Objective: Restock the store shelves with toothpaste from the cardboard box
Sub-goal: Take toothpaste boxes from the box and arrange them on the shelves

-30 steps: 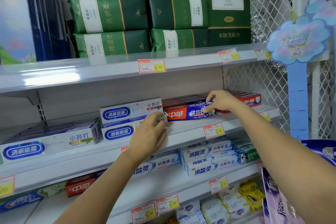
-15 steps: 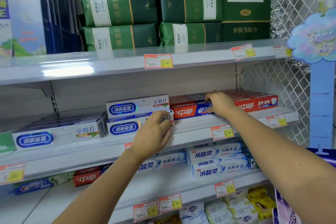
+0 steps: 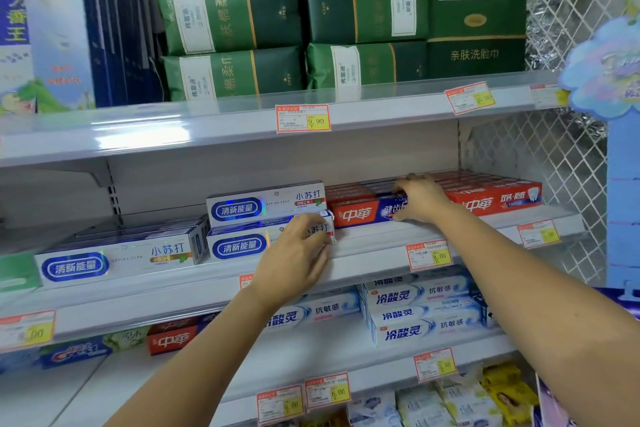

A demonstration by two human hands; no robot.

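Observation:
A red and blue toothpaste box (image 3: pixel 360 213) lies lengthwise at the front of the middle shelf (image 3: pixel 374 248). My right hand (image 3: pixel 420 199) grips its right half, fingers over the top and thumb under the front edge. To its left, two white and blue toothpaste boxes are stacked. My left hand (image 3: pixel 294 263) presses its fingers flat against the front of the lower white box (image 3: pixel 239 246), near its right end. The upper white box (image 3: pixel 266 201) is untouched. The cardboard box is out of view.
Red toothpaste boxes (image 3: pixel 495 199) fill the shelf to the right of my right hand. Another white box (image 3: pixel 114 258) lies further left. Green tissue packs (image 3: pixel 228 17) fill the shelf above. More toothpaste (image 3: pixel 415 315) lies on the shelf below. A wire mesh panel (image 3: pixel 540 184) closes the right side.
My right hand has slid from the front of the red and blue box up over its top. My left hand has stayed on the lower white box. The view has shifted slightly.

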